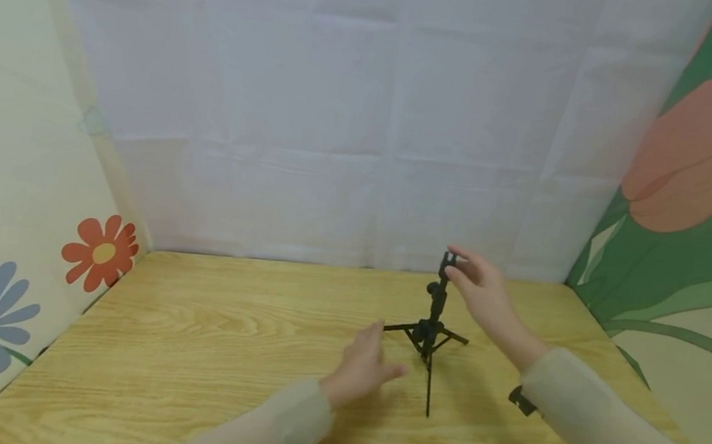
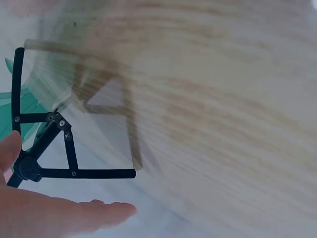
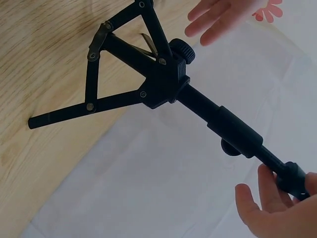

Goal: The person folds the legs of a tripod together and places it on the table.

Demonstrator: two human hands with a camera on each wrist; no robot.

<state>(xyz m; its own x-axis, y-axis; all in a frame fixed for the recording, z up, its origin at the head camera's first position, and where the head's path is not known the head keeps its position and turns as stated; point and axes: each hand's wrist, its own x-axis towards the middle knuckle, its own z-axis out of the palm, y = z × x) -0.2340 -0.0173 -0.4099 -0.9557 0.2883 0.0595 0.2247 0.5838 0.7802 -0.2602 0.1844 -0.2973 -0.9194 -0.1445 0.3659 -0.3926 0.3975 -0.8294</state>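
A small black tripod stand (image 1: 436, 310) is upright on the wooden table, its legs spread. My right hand (image 1: 485, 293) pinches the stand's top between thumb and fingers. In the right wrist view the fingers of that right hand (image 3: 277, 208) curl around the upper end of the pole, with a knobbed collar below. Left of the legs, my left hand (image 1: 360, 367) is held with fingers extended and thumb apart. The left wrist view shows the left hand (image 2: 59, 210) beside the tripod's legs (image 2: 89, 173); whether it touches them I cannot tell.
The wood-grain table (image 1: 199, 350) extends to a white cloth backdrop (image 1: 291, 99). Flower-printed panels (image 1: 4, 163) flank it on both sides. A small black piece (image 1: 522, 401) shows beside the right cuff; its kind is unclear.
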